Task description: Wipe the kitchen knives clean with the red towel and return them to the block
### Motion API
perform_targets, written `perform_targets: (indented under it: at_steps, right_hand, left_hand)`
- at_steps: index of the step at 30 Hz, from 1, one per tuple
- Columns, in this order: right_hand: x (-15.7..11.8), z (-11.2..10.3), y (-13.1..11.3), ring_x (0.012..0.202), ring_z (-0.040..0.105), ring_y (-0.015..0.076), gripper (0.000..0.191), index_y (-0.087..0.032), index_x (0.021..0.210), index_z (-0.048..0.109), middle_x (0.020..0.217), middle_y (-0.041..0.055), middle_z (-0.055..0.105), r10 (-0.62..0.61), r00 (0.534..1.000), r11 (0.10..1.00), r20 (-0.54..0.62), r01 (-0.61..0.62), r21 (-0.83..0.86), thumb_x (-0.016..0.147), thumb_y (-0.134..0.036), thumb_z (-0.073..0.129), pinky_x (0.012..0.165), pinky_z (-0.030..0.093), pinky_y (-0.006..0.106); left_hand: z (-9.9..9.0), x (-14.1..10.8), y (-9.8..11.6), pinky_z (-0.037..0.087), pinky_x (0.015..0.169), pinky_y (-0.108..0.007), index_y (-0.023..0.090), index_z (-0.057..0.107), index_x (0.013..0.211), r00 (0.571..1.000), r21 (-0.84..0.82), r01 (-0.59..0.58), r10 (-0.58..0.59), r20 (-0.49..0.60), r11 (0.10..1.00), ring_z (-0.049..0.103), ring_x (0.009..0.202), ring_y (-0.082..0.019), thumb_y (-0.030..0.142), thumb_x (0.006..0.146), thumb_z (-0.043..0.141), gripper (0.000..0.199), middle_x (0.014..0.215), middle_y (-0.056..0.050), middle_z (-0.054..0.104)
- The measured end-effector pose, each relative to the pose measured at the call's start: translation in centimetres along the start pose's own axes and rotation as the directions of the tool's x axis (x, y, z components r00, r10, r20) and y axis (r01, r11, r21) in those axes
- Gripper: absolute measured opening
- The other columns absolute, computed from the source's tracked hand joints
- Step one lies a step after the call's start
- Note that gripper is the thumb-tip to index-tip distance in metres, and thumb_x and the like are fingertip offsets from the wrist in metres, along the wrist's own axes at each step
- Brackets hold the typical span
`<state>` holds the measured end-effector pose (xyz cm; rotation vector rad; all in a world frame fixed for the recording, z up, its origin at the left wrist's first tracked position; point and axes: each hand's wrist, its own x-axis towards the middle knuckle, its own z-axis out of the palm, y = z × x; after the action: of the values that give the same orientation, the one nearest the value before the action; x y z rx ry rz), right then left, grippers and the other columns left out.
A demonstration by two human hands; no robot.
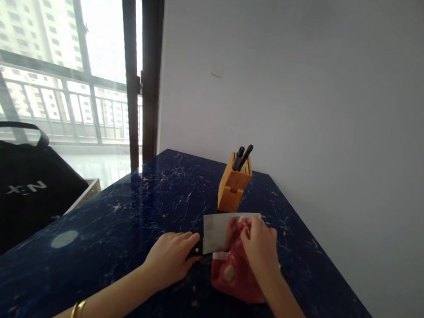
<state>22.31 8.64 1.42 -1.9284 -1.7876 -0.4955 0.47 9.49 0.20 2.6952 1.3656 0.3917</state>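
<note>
My left hand (174, 255) is wrapped round the black handle of a cleaver (216, 232), whose wide silvery blade extends to the right above the table. At the blade's right part, my right hand (260, 242) pinches a bunched portion of a red cloth (234, 277) against or beside the blade. The rest of the cloth, red with pale patches, hangs or lies below the blade and under my right wrist. Whether the fingertips touch the metal cannot be made out.
Just behind the blade stands a wooden knife block (232, 187) with black-handled tools in it. The dark blue marbled table (120, 230) bears a pale round spot at left. A black bag (25, 184) is beyond its left edge; a wall runs along the right.
</note>
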Motion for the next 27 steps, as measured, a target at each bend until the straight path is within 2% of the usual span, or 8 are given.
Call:
perform_targets:
  at_steps: [5, 7, 11, 14, 20, 24, 27]
  right_hand:
    - [-2.1, 0.2, -5.0, 0.077, 0.049, 0.0196, 0.011, -0.018, 0.082, 0.052, 0.082, 0.0039, 0.056, -0.273, 0.962, 0.953, -0.003, 0.271, 0.135, 0.08, -0.01, 0.045, 0.072, 0.032, 0.032]
    - [-2.6, -0.3, -5.7, 0.079, 0.048, 0.0195, 0.011, -0.019, 0.082, 0.054, 0.084, 0.0033, 0.055, -0.311, 0.95, 0.928, 0.013, 0.301, 0.22, 0.08, -0.011, 0.046, 0.073, 0.034, 0.033]
    - [-2.9, -1.0, -5.3, 0.086, 0.048, 0.0184, 0.017, -0.022, 0.093, 0.056, 0.091, 0.0023, 0.054, -0.325, 0.942, 0.885, 0.081, 0.273, 0.376, 0.079, -0.014, 0.051, 0.077, 0.037, 0.031]
    - [-2.7, -0.6, -4.8, 0.087, 0.049, 0.0158, 0.023, -0.025, 0.099, 0.057, 0.093, 0.0013, 0.055, -0.346, 0.931, 0.856, 0.115, 0.263, 0.446, 0.082, -0.013, 0.048, 0.077, 0.039, 0.028]
    - [-2.4, 0.0, -4.6, 0.08, 0.049, 0.0172, 0.016, -0.026, 0.086, 0.061, 0.086, 0.0008, 0.057, -0.305, 0.941, 0.874, 0.145, 0.216, 0.435, 0.081, -0.015, 0.051, 0.073, 0.038, 0.031]
    - [-1.8, -0.2, -3.6, 0.082, 0.05, 0.0184, 0.011, -0.023, 0.085, 0.058, 0.084, 0.0012, 0.057, -0.27, 0.96, 0.868, 0.072, 0.21, 0.45, 0.081, -0.017, 0.05, 0.076, 0.036, 0.033]
    - [-0.8, -0.3, -1.6, 0.085, 0.051, 0.0192, 0.011, -0.021, 0.089, 0.055, 0.088, 0.0029, 0.057, -0.163, 0.985, 0.88, -0.046, 0.167, 0.444, 0.081, -0.018, 0.048, 0.077, 0.037, 0.034]
  left_hand:
    - [-0.1, -0.1, -0.1, 0.037, 0.064, -0.03, 0.023, 0.05, 0.086, 0.999, -0.012, -0.004, 0.003, -0.044, 1.0, 0.058, 0.077, -0.022, 0.042, 0.082, 0.043, 0.021, 0.082, -0.002, 0.061]
    - [-0.3, 0.0, -0.2, 0.037, 0.063, -0.03, 0.023, 0.049, 0.086, 0.998, -0.014, -0.008, 0.007, -0.064, 1.0, 0.058, 0.076, -0.022, 0.042, 0.082, 0.043, 0.021, 0.082, -0.002, 0.061]
    - [-0.4, 0.1, -0.7, 0.036, 0.062, -0.029, 0.023, 0.048, 0.084, 0.996, 0.008, -0.018, 0.019, -0.092, 1.0, 0.058, 0.075, -0.021, 0.043, 0.083, 0.042, 0.021, 0.078, -0.001, 0.06]
    - [-0.2, 0.3, -1.2, 0.036, 0.062, -0.029, 0.022, 0.048, 0.085, 0.996, 0.015, 0.0, 0.002, -0.092, 1.0, 0.058, 0.075, -0.021, 0.044, 0.083, 0.042, 0.023, 0.078, -0.001, 0.06]
    - [-0.1, 0.3, -1.1, 0.035, 0.061, -0.029, 0.023, 0.048, 0.085, 0.994, 0.036, 0.001, 0.003, -0.109, 0.999, 0.058, 0.075, -0.02, 0.043, 0.083, 0.042, 0.022, 0.079, 0.0, 0.06]
    - [-0.3, 0.2, -0.9, 0.035, 0.06, -0.029, 0.023, 0.047, 0.084, 0.991, 0.05, -0.02, 0.027, -0.132, 0.999, 0.057, 0.072, -0.019, 0.041, 0.084, 0.041, 0.02, 0.078, 0.001, 0.059]
    - [-0.4, 0.1, -0.9, 0.035, 0.06, -0.03, 0.022, 0.047, 0.084, 0.989, 0.051, -0.019, 0.027, -0.146, 0.999, 0.057, 0.071, -0.019, 0.041, 0.085, 0.041, 0.02, 0.077, 0.001, 0.059]
